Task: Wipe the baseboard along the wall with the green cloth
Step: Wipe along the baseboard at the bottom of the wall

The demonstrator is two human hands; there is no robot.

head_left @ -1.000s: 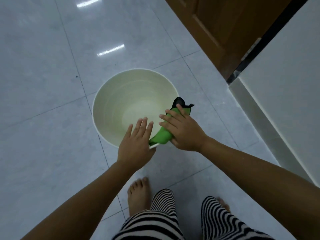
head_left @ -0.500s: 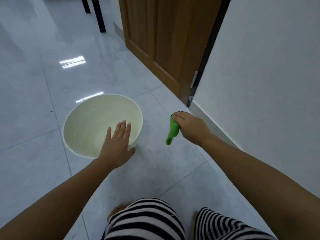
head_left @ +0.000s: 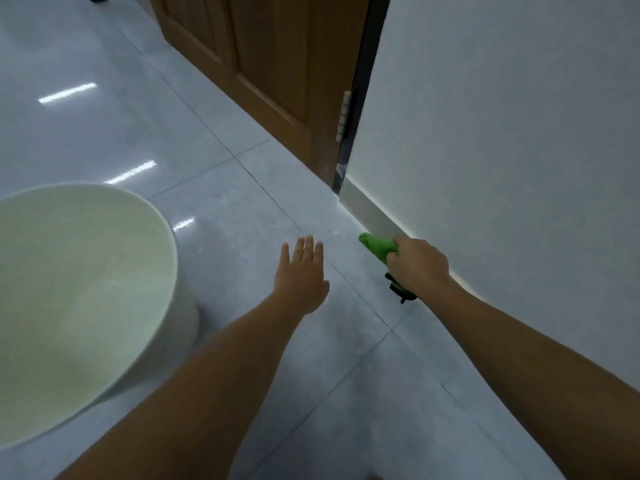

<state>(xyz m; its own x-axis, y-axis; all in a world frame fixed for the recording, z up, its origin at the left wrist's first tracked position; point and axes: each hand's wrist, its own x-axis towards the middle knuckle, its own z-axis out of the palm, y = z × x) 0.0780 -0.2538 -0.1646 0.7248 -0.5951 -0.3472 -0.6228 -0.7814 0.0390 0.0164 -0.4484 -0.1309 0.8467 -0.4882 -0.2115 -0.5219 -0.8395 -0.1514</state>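
Note:
My right hand [head_left: 419, 266] is closed around the green cloth [head_left: 375, 248], a bunched rag with a black edge showing under my wrist. The cloth sits low against the pale baseboard [head_left: 369, 209] that runs along the foot of the white wall on the right; whether it touches the baseboard I cannot tell. My left hand [head_left: 302, 276] hovers flat over the floor tiles, fingers spread, holding nothing, between the basin and the cloth.
A large cream basin [head_left: 79, 289] stands on the floor at the left. A brown wooden door [head_left: 270, 64] with a dark frame [head_left: 360, 98] ends the baseboard at the far end. Glossy grey tiles [head_left: 242, 188] cover the floor.
My right hand carried the cloth from the basin rim over to the foot of the wall. My left hand left the basin and moved right. The view swung toward the wall.

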